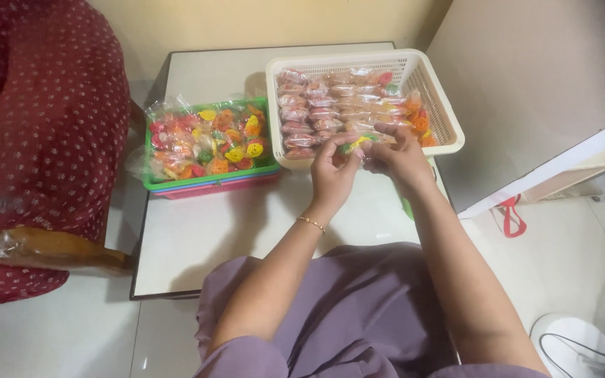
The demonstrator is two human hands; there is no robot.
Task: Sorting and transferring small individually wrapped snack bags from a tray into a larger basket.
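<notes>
My left hand [332,170] and my right hand [399,157] meet over the front edge of a cream plastic basket [447,115]. Together they pinch a small clear packet of coloured snacks [358,143], yellow and green showing between the fingers. The basket holds rows of similar filled clear packets [323,101]. To its left, a green tray [208,180] stacked on a red one carries a clear bag of loose colourful wheel-shaped snacks [211,140]. A thin gold bangle sits on my left wrist.
A white low table [204,231] with a dark rim carries both containers. A maroon dotted armchair [36,140] with a wooden arm stands at the left. A white panel leans at the right, with a red-handled bag [510,217] and a white shoe [579,346] on the floor.
</notes>
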